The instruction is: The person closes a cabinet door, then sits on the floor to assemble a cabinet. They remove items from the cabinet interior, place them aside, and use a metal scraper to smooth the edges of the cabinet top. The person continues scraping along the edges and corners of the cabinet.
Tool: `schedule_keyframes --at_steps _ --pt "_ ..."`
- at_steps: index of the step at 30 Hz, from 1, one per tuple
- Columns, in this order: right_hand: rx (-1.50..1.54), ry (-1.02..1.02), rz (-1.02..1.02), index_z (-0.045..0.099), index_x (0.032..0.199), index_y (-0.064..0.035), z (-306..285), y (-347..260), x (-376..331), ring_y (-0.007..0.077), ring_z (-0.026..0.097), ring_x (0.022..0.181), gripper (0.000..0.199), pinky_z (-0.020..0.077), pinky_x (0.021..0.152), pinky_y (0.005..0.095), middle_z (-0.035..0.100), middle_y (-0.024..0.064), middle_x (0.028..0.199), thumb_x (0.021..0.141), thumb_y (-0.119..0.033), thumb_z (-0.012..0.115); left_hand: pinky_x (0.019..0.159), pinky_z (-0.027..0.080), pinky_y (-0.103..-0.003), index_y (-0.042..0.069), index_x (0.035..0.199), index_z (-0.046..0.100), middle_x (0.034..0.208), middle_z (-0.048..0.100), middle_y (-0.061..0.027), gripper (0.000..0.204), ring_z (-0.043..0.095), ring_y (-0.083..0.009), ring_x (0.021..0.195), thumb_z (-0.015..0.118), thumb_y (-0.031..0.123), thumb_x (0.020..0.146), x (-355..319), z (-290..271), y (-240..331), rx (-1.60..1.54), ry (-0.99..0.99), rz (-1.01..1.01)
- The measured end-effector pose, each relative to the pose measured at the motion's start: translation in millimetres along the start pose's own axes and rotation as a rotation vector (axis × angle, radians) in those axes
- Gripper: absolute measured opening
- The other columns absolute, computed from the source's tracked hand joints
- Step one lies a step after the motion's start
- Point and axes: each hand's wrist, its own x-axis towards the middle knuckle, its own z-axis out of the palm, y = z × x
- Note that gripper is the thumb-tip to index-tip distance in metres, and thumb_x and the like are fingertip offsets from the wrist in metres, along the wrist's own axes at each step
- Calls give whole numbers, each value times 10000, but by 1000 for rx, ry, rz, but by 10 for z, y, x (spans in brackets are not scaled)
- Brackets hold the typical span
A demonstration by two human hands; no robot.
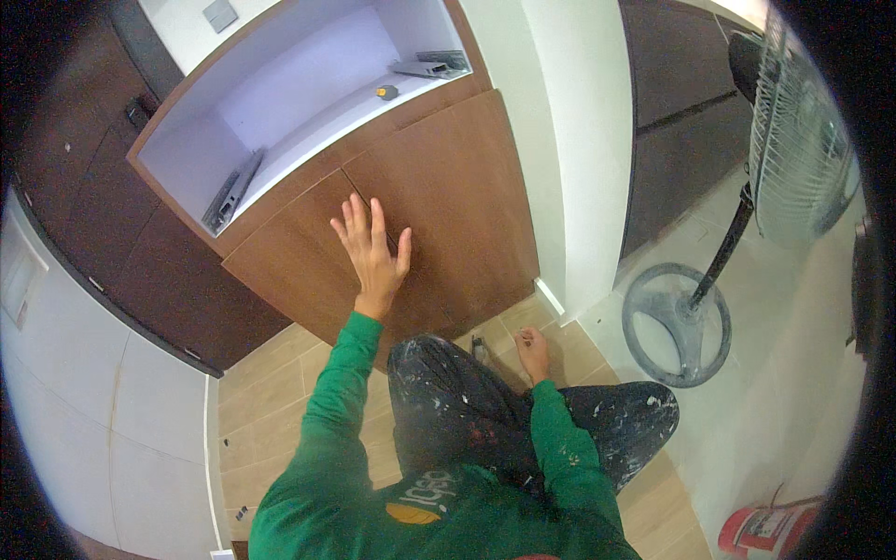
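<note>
My left hand (375,257) is stretched up with its fingers spread, at the brown left cabinet door (299,243), beside the narrow gap between the two doors. Whether the palm presses on the wood cannot be told. The right cabinet door (448,196) is closed too. Low down near my knee, my right hand (533,355) is curled with fingers together; anything inside it is too small to make out. On the floor just left of that hand lies a dark, slim tool (479,350), partly behind my leg.
Above the doors is an open white compartment (289,93) with metal drawer slides (233,191) on its side walls and a small yellow-and-black object (386,92). A standing fan (803,149) on a round base (677,324) is at right. A red-and-white bucket (767,530) stands lower right.
</note>
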Motion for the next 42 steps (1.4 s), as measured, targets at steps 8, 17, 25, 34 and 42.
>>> schedule_keyframes --at_steps 8,17,25,34,42 --pt "-49 -13 -163 667 1094 -4 -7 38 -45 298 710 906 297 560 786 397 718 184 1022 891 -204 750 1244 87 -600 -30 1547 326 1658 248 -210 859 183 -387 1549 672 459 932 407 -82 -101 141 -247 81" --pt "-289 -75 -63 678 1131 4 -40 39 -54 288 717 959 336 560 830 393 736 179 1048 921 -253 727 1057 410 -492 37 1414 553 1284 594 -153 604 546 -343 1174 748 215 871 995 -290 -355 14 -66 67" --pt "-201 -23 -86 687 1148 -8 -111 28 -137 271 708 991 344 540 876 375 732 185 1065 926 -270 700 1210 257 -550 48 1503 456 1546 420 -205 709 381 -404 1437 733 237 877 722 -437 -290 35 -159 93" --pt "-264 -128 -31 695 1084 2 -145 464 -175 258 695 921 318 536 830 377 732 144 964 914 -267 706 1228 231 -554 64 1549 387 1648 244 -229 715 250 -441 1511 681 139 902 -2197 -1004 -518 -74 -525 -238" --pt "-239 23 -440 682 1147 4 -615 -525 -267 202 645 1031 238 512 893 341 700 129 1144 997 -170 620 1166 326 -573 -45 1462 430 1528 352 -363 630 381 -531 1388 640 252 948 -5326 -3780 1139 131 -751 -1094"
